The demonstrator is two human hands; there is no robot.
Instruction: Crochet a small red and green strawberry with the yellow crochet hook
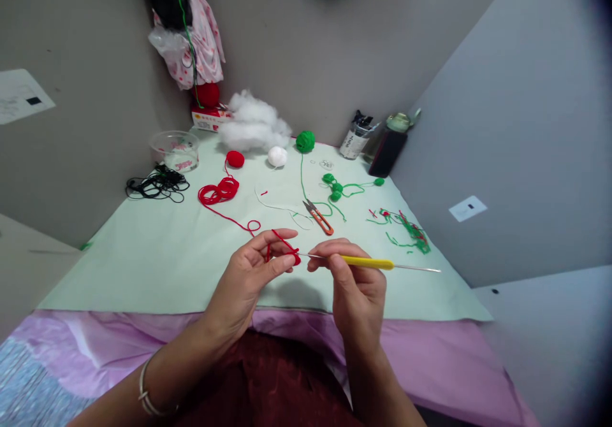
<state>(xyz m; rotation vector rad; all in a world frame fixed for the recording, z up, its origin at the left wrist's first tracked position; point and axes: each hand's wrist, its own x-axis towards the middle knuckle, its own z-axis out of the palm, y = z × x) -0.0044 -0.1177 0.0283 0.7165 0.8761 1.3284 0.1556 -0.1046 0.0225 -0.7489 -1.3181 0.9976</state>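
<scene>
Between the thumb and fingers of my left hand (258, 266) is a small red crochet piece (297, 259). Red yarn (285, 242) runs over the left fingers and back to loose coils (218, 191) and a small red ball (234, 159) on the table. My right hand (356, 283) is closed around a crochet hook (368, 262) with a yellow handle, held nearly level. The hook's thin metal tip reaches the red piece; whether it is through a stitch I cannot tell. Beyond the hands lie orange-handled thread snips (319, 217).
White stuffing (253, 124) is heaped at the back, near a white ball (277, 157) and a green yarn ball (305, 141). Green crocheted pieces (336, 188) and yarn scraps (414, 232) lie to the right. Black cord (157, 185) sits beside a clear tub (176, 151). Walls enclose the table.
</scene>
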